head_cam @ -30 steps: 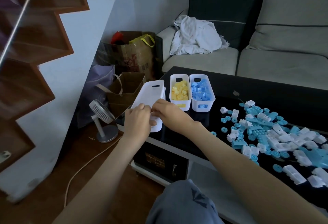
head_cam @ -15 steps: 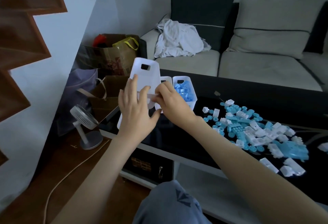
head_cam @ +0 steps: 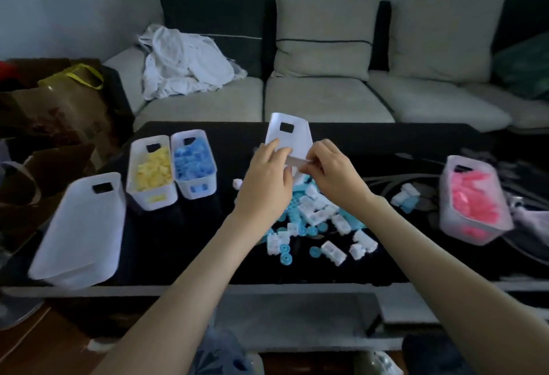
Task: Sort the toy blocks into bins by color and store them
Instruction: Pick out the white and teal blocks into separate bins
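Note:
I hold an empty white bin point(head_cam: 289, 135) up above a heap of white and light blue blocks point(head_cam: 316, 217) on the black table point(head_cam: 184, 244). My left hand point(head_cam: 264, 181) grips the bin's near side. My right hand point(head_cam: 332, 177) pinches a pale strip, perhaps a label point(head_cam: 297, 162), on the bin's front. To the left stand a bin of yellow blocks point(head_cam: 151, 172) and a bin of blue blocks point(head_cam: 194, 166). Another empty white bin point(head_cam: 83, 226) lies at the table's left front. A bin of pink blocks point(head_cam: 472, 199) stands on the right.
A few white and blue blocks point(head_cam: 405, 196) lie apart near the pink bin. Behind the table is a pale sofa point(head_cam: 326, 98) with crumpled white cloth point(head_cam: 184, 62). Paper bags point(head_cam: 59, 116) stand on the floor at the left. A fan's base point(head_cam: 15, 309) sits low left.
Both hands have carried the white bin from the table's left end rightward to above the block heap. The view has turned right, and a second empty white bin and the pink bin now show.

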The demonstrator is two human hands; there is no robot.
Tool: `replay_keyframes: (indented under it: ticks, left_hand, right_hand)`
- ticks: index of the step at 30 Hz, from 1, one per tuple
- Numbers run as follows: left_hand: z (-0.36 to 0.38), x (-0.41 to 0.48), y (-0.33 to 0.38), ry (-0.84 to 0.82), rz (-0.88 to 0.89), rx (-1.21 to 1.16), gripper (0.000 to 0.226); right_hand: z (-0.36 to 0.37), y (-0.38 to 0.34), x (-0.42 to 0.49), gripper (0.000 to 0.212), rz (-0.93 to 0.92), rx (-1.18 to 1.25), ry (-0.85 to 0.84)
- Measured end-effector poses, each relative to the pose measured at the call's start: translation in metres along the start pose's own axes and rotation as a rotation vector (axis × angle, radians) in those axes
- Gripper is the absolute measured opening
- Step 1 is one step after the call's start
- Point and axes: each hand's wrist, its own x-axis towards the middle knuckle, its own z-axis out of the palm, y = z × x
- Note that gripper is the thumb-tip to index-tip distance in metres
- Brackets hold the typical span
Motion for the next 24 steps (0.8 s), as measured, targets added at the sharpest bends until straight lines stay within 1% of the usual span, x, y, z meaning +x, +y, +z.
replay_keyframes:
  ticks: [2,4,7,9,13,15,18,21,24]
  left_hand:
    - [0.018,0.012,0.016,-0.088,0.064,-0.062,0.042]
    - [0.036,0.02,0.027,-0.179,0.086,-0.087,0.049]
    - [0.064,0.027,0.039,-0.296,0.04,-0.029,0.067]
    - [0.081,0.023,0.041,-0.352,0.021,0.036,0.072]
    - [0.109,0.013,0.041,-0.424,0.019,0.084,0.063]
    - [0.119,0.012,0.039,-0.449,0.029,0.11,0.057]
    - [0.127,0.016,0.036,-0.469,0.021,0.134,0.048]
    - [0.134,0.021,0.034,-0.488,0.009,0.153,0.043]
    - [0.136,0.023,0.036,-0.519,-0.045,0.111,0.045]
  right_hand:
    - [-0.022,0.03,-0.01,0.014,0.112,-0.049,0.021]
    - [-0.042,0.059,-0.019,0.015,0.228,-0.123,0.069]
    - [-0.067,0.097,-0.03,0.015,0.388,-0.16,0.17]
    - [-0.075,0.115,-0.034,0.015,0.436,-0.167,0.181]
    - [-0.08,0.144,-0.036,0.014,0.457,-0.229,0.09]
    - [-0.079,0.155,-0.035,0.013,0.46,-0.243,0.087]
    - [-0.076,0.167,-0.038,0.006,0.468,-0.25,0.062]
    - [-0.075,0.174,-0.039,0.006,0.495,-0.224,-0.018]
    - [-0.076,0.175,-0.038,0.005,0.54,-0.165,-0.156]
